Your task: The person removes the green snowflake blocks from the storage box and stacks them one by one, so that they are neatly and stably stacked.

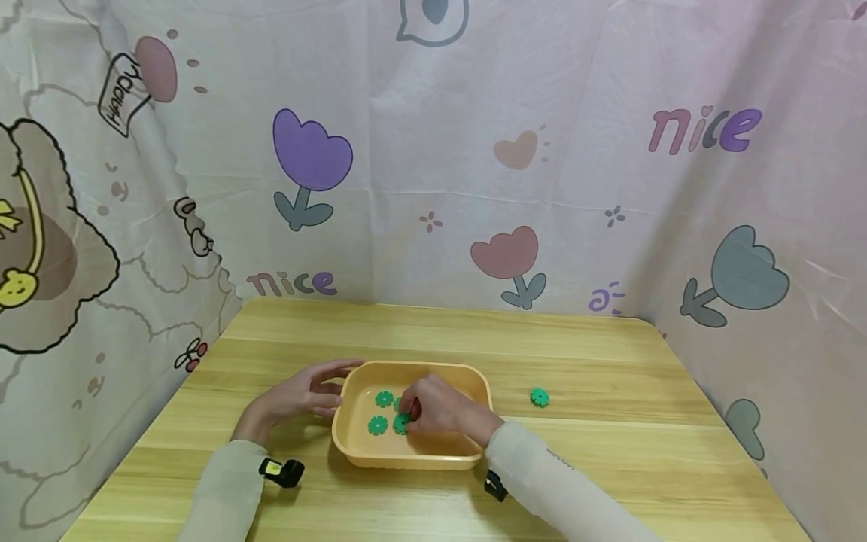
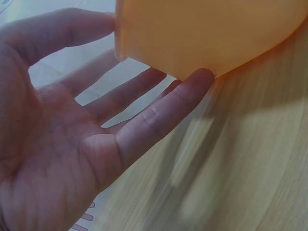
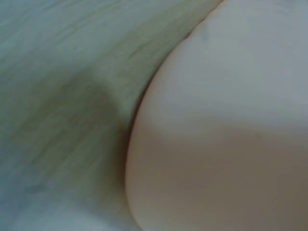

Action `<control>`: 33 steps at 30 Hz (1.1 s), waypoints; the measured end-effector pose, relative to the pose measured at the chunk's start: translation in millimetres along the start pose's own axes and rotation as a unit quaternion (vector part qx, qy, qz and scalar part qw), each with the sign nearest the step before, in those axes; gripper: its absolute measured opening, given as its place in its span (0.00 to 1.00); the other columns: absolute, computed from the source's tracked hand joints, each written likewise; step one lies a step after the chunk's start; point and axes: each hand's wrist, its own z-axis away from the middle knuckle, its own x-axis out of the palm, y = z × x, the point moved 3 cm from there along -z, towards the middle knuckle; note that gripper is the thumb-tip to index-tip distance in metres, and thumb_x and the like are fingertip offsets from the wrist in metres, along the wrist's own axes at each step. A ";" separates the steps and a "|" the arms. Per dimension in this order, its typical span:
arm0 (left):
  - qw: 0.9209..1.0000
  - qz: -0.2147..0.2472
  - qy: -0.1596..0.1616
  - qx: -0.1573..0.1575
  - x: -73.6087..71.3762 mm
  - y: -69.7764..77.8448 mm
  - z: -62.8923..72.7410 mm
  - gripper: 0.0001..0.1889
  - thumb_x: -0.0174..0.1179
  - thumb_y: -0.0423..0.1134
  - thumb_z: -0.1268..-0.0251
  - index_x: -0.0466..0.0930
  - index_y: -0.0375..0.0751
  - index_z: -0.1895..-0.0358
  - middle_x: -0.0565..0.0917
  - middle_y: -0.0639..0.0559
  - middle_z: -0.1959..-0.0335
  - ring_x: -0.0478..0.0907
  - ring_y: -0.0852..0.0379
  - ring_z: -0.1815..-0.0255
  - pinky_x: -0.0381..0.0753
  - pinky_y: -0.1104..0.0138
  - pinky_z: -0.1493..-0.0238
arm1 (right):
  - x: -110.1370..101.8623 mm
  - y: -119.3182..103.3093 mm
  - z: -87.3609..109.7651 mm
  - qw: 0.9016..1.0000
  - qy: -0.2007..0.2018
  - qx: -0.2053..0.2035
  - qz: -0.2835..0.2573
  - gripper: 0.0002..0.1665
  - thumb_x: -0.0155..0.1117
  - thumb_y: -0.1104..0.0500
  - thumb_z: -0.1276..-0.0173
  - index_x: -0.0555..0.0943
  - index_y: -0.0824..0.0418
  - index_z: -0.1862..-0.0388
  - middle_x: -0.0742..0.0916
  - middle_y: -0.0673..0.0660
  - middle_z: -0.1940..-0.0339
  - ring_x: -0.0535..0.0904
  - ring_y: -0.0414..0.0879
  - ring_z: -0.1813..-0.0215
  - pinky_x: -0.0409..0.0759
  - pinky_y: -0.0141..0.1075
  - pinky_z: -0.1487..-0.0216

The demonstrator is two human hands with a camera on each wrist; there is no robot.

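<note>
A yellow-orange plastic basket (image 1: 443,462) sits on the wooden table. Several green notched plastic discs, among them one disc (image 1: 377,425), lie on its bottom. My left hand (image 1: 302,397) is at the basket's left side with fingers spread and fairly straight, touching the outer wall (image 2: 202,33). My right hand (image 1: 436,406) reaches into the basket, fingers curled, and pinches a green disc (image 1: 400,424) near the bottom; the fingers partly hide the discs there. Close up in the right wrist view is the blurred basket wall (image 3: 216,144); the hand itself does not show.
Another green disc (image 1: 539,397) lies on the table (image 1: 609,452), to the right of the basket. A printed cloth (image 1: 420,165) hangs behind the table and at both sides. Each wrist carries a small black camera, such as the left one (image 1: 291,473).
</note>
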 end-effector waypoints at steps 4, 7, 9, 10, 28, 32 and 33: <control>1.000 0.001 0.000 -0.001 -0.1 0.1 -0.1 0.39 0.60 0.33 0.30 0.54 0.37 0.18 0.62 0.23 0.24 0.76 0.31 0.33 0.89 0.56 0.46 | -0.8 -1.1 1.3 1.000 -0.007 -0.004 0.012 0.08 0.79 0.63 0.41 0.91 0.60 0.62 0.92 0.50 0.67 0.79 0.28 0.70 0.79 0.17 0.66; 1.000 -0.003 0.001 -0.001 0.1 0.8 0.2 0.39 0.60 0.33 0.30 0.54 0.37 0.18 0.62 0.23 0.24 0.76 0.31 0.33 0.89 0.56 0.46 | -0.6 -1.4 1.8 1.000 -0.012 -0.006 0.023 0.07 0.78 0.62 0.40 0.90 0.59 0.63 0.91 0.49 0.68 0.76 0.28 0.71 0.78 0.18 0.67; 1.000 -0.006 0.002 -0.002 0.4 1.1 0.3 0.39 0.61 0.34 0.30 0.54 0.37 0.18 0.63 0.23 0.25 0.75 0.31 0.33 0.89 0.57 0.46 | 0.1 -1.0 1.9 0.999 -0.015 -0.005 0.029 0.06 0.78 0.61 0.39 0.90 0.58 0.63 0.90 0.48 0.69 0.75 0.28 0.71 0.78 0.18 0.68; 1.000 -0.007 0.003 -0.002 0.4 1.2 0.4 0.39 0.61 0.34 0.30 0.55 0.37 0.18 0.63 0.23 0.25 0.75 0.31 0.32 0.89 0.57 0.46 | 0.2 -0.9 2.0 0.999 -0.015 -0.004 0.032 0.05 0.78 0.60 0.39 0.90 0.58 0.64 0.90 0.47 0.70 0.75 0.28 0.71 0.78 0.18 0.68; 1.000 0.001 0.003 -0.003 0.4 0.4 0.5 0.39 0.60 0.33 0.30 0.55 0.38 0.18 0.62 0.23 0.24 0.75 0.31 0.32 0.89 0.56 0.46 | -21.7 -0.6 14.3 1.000 0.010 -0.022 0.003 0.14 0.77 0.58 0.39 0.89 0.62 0.56 0.91 0.52 0.57 0.84 0.41 0.56 0.82 0.23 0.56; 1.000 0.002 0.003 -0.002 0.6 1.3 0.5 0.39 0.60 0.33 0.29 0.54 0.37 0.18 0.62 0.23 0.24 0.75 0.31 0.33 0.89 0.56 0.46 | -30.4 0.4 19.3 0.999 0.030 -0.041 0.012 0.14 0.77 0.58 0.39 0.89 0.63 0.56 0.92 0.54 0.57 0.87 0.47 0.55 0.85 0.27 0.55; 1.000 0.000 0.003 -0.001 0.6 1.7 0.5 0.39 0.60 0.33 0.29 0.54 0.37 0.18 0.62 0.23 0.24 0.75 0.31 0.32 0.89 0.56 0.46 | -33.1 0.7 20.7 0.998 0.038 -0.043 0.014 0.14 0.77 0.58 0.39 0.89 0.63 0.56 0.92 0.54 0.57 0.87 0.48 0.55 0.86 0.29 0.55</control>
